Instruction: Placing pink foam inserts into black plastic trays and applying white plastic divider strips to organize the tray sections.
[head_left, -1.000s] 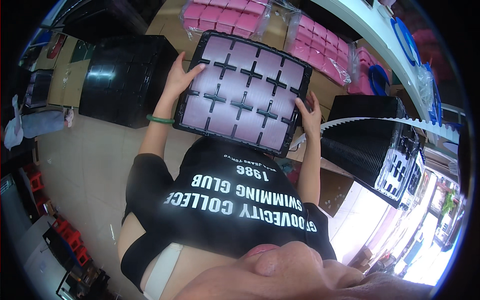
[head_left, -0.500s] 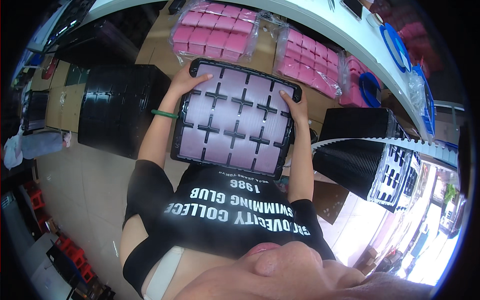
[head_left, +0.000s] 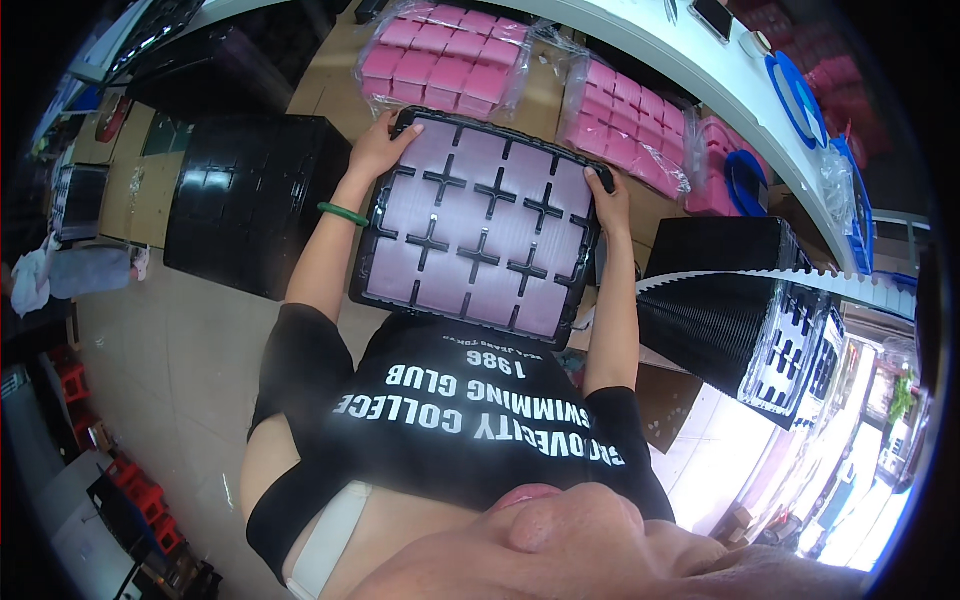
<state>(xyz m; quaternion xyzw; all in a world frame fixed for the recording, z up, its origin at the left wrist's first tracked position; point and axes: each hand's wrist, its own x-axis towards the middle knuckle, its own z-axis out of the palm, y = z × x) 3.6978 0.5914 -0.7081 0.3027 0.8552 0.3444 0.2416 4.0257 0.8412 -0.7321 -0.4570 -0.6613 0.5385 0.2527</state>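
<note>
A black plastic tray (head_left: 450,319) is in front of my chest, tilted so its top faces up. Flat, shiny lilac pieces (head_left: 459,208) fill its compartments, parted by black cross-shaped dividers (head_left: 495,187). At the far left corner, my left hand (head_left: 382,150) is closed on the rim, thumb on top. My right hand (head_left: 610,200) grips the far right corner the same way. The fingers under the tray are hidden from view.
Wrapped pink blocks (head_left: 445,60) and a second wrapped pink pack (head_left: 630,115) lie beyond the tray. A tall black stack (head_left: 255,205) stands at left, stacked black trays (head_left: 710,300) at right. A white table edge (head_left: 655,45) curves across the far side.
Both thumbs have shifted outward on the tray, closer to its far corners. The whole view has shifted slightly, and the tray remains in both hands.
</note>
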